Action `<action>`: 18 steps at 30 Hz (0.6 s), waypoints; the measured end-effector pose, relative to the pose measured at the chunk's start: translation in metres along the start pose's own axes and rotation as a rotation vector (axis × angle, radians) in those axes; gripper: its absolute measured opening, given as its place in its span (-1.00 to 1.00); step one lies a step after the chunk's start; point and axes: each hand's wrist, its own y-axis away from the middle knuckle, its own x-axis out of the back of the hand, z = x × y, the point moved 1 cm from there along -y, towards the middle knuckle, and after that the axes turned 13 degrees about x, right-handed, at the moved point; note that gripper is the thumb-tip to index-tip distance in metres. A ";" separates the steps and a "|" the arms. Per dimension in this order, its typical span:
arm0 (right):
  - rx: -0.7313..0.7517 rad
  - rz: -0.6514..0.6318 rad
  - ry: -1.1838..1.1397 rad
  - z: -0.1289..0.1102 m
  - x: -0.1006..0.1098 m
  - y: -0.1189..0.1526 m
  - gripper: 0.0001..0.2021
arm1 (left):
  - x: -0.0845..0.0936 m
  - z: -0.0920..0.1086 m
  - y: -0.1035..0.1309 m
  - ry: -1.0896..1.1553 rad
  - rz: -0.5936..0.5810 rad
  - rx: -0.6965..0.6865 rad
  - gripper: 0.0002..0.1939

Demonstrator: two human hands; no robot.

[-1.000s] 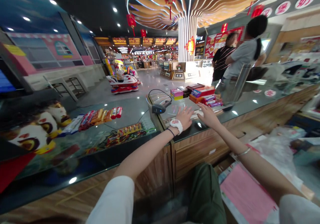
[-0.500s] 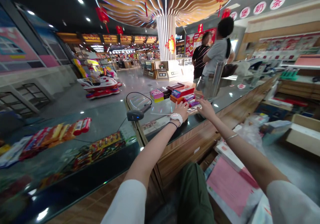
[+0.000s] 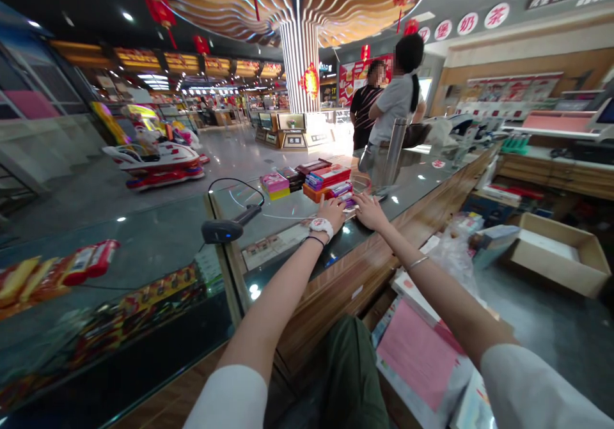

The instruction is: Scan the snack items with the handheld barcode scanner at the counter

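My left hand (image 3: 332,214), with a white watch (image 3: 321,226) and a dark band at the wrist, reaches over the glass counter (image 3: 283,221). Its fingers are outstretched at the near side of some purple-wrapped snack packs (image 3: 341,190). Just to the right is my right hand (image 3: 369,212), a bracelet (image 3: 418,261) on its forearm, fingers apart and slightly bent by the same packs. I cannot make out anything held in either hand. Behind the fingers stand red and orange boxes (image 3: 330,174), dark chocolate-coloured boxes (image 3: 314,165) and a pink-and-yellow box (image 3: 275,185).
A black barcode scanner (image 3: 228,227) with a looped cable lies left of my hands. More packaged snacks (image 3: 91,263) lie further left. Two people (image 3: 393,96) stand beyond the counter by a metal post (image 3: 396,148). An open cardboard box (image 3: 561,256) and pink paper (image 3: 417,352) are at right.
The view has turned to the right, so everything sits further left in the picture. Both hands stay beside the snack packs, the right hand's fingers slightly lower and more bent.
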 end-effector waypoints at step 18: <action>0.259 0.268 0.106 -0.028 0.028 0.000 -0.67 | 0.041 -0.018 0.022 0.061 0.084 0.086 -0.64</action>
